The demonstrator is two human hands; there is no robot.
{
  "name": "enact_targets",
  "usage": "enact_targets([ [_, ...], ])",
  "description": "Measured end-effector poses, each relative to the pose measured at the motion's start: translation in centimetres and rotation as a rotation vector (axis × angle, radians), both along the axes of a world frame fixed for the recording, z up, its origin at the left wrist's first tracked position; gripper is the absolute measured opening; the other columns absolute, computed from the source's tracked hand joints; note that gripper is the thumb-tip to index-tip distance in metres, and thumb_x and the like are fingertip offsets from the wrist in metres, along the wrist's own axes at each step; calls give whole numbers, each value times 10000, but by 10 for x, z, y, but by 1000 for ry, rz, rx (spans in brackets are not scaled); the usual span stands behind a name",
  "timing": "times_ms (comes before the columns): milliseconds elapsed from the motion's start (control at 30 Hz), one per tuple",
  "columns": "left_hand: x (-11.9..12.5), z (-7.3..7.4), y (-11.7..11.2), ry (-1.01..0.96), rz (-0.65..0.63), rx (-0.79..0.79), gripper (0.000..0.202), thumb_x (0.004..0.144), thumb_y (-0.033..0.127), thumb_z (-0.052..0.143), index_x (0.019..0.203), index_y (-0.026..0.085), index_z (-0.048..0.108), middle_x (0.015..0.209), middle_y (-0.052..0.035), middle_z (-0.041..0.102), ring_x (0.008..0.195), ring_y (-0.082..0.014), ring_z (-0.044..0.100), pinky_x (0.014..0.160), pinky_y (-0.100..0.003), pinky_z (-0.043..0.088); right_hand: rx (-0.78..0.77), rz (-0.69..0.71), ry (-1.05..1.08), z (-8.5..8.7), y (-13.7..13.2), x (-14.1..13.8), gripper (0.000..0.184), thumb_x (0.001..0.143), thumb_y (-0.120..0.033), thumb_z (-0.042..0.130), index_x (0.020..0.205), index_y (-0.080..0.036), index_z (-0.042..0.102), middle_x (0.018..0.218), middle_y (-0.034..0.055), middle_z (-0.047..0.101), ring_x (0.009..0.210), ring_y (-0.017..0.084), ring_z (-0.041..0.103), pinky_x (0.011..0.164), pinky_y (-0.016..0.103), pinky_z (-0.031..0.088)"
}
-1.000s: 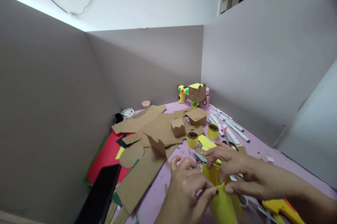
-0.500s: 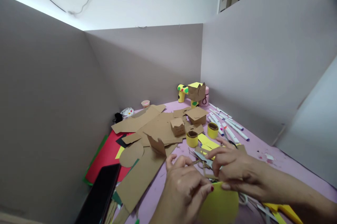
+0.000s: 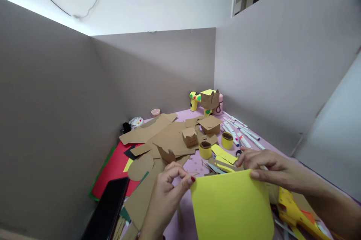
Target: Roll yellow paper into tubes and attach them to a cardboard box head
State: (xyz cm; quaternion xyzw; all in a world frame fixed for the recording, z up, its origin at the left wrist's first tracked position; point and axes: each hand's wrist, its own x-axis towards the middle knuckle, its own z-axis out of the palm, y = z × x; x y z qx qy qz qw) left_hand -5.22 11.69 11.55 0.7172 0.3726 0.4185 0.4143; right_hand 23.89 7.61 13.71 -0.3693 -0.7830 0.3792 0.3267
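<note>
Yellow fills the space between my hands: a flat sheet [image 3: 232, 206] held up over the near side of the pink desk [image 3: 197, 165], its lower edge out of view. My left hand [image 3: 169, 191] pinches one upper corner between thumb and finger; my right hand [image 3: 270, 166] grips the top edge near the other corner, thumb in front. Only those two holds seem to carry it, so if either slipped, the sheet could droop or curl. Pulling too hard might crease or tear it. Scissors [image 3: 216, 168] lie just beyond the top edge, and tipping the sheet forward could snag it on a blade. If the yellow glue gun [image 3: 293, 215] below my right forearm were hot, brushing it could burn me.

I can read no writing or brand: any print on the white markers [image 3: 244, 140] is too small.
</note>
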Motion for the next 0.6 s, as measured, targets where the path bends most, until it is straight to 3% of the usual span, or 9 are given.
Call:
enact_targets([
  [133,0,-9,4,-347,97,-211,294,748,420,674,601,186,573,629,30,525,639,-116,467,633,-211,370,-146,-109,160,-20,-3,6,274,875,-385,541,744,-174,657,814,56,639,808,208,578,742,345,425],
  [267,16,-11,-1,-482,77,-322,323,722,478,690,898,211,653,972,-37,668,933,-168,576,820,-241,419,-203,-204,211,-33,-7,6,263,862,-389,565,747,-177,668,766,25,607,723,168,552,650,288,407],
  [333,28,-13,-5,-520,4,-417,434,692,487,713,1023,220,628,1050,-62,673,962,-191,602,804,-258,448,-164,-194,196,-33,-8,1,264,853,-388,578,723,-176,667,750,21,602,728,169,549,670,291,410],
  [467,45,-15,-11,-565,-104,-675,254,716,382,731,820,160,664,798,-55,723,706,-160,666,688,-249,491,-101,-180,146,-26,-13,-6,298,839,-414,585,689,-168,660,731,28,598,756,186,553,745,329,426],
  [600,41,-12,-10,-788,-23,-787,218,656,310,788,746,157,660,673,0,710,582,-124,656,658,-239,521,-179,-274,214,-25,-19,-1,245,819,-412,618,805,-175,674,795,31,622,772,179,549,707,303,430],
])
